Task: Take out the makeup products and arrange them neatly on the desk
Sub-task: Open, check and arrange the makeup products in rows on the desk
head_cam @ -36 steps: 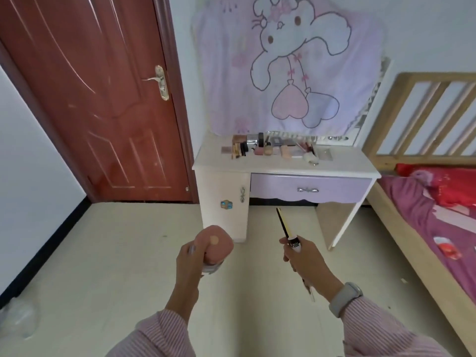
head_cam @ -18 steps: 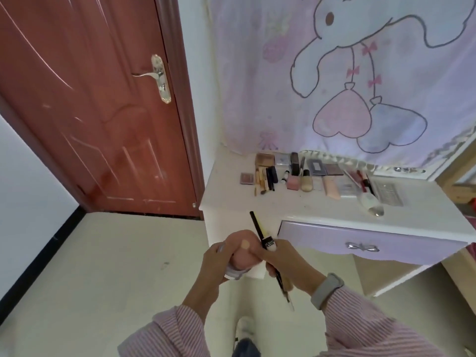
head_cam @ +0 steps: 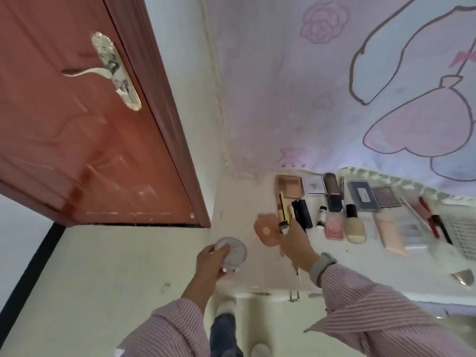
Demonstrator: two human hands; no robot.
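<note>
At lower centre, the left hand [head_cam: 210,262] grips a round white compact [head_cam: 231,253]; the right hand [head_cam: 296,243] pinches a pink puff [head_cam: 266,231] and black-and-yellow tube [head_cam: 283,217] over the white desk [head_cam: 239,202].

Single head-worn view — angled down, close over the desk [head_cam: 239,202], tilted.

Round white compact [head_cam: 231,254], lid up, gripped in left hand [head_cam: 211,262] off desk's [head_cam: 239,202] left edge. Pink puff [head_cam: 266,232] with tan centre spot and yellow-black pencil [head_cam: 283,215] held by right hand [head_cam: 296,243] over desk. Bottles, tubes, palettes in row along desk back.
</note>
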